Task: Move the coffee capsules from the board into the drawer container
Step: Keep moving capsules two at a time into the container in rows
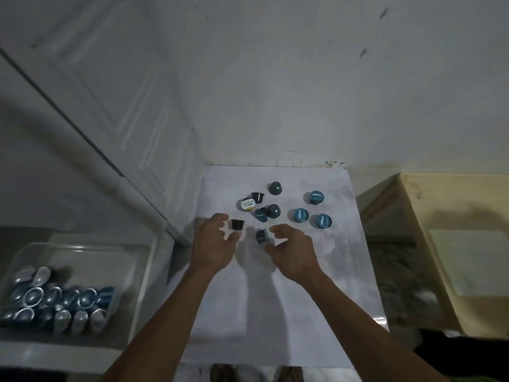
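Several coffee capsules lie scattered on the far half of the white board (330, 271). My left hand (212, 244) curls around a black capsule (237, 224), thumb and fingers apart on either side of it. A dark blue capsule (261, 236) lies on its side between the spread fingers of my right hand (292, 252). Beyond them sit a white-lidded capsule (246, 204), another black one (257, 197) and blue-lidded capsules (300, 215). The clear drawer container (91, 252) at lower left holds several capsules (55, 301) in rows.
A white panelled door (110, 111) stands left of the board, and a wall rises just behind it. A pale wooden box (454, 238) sits to the right. Speckled stone counter (396, 260) shows between board and box.
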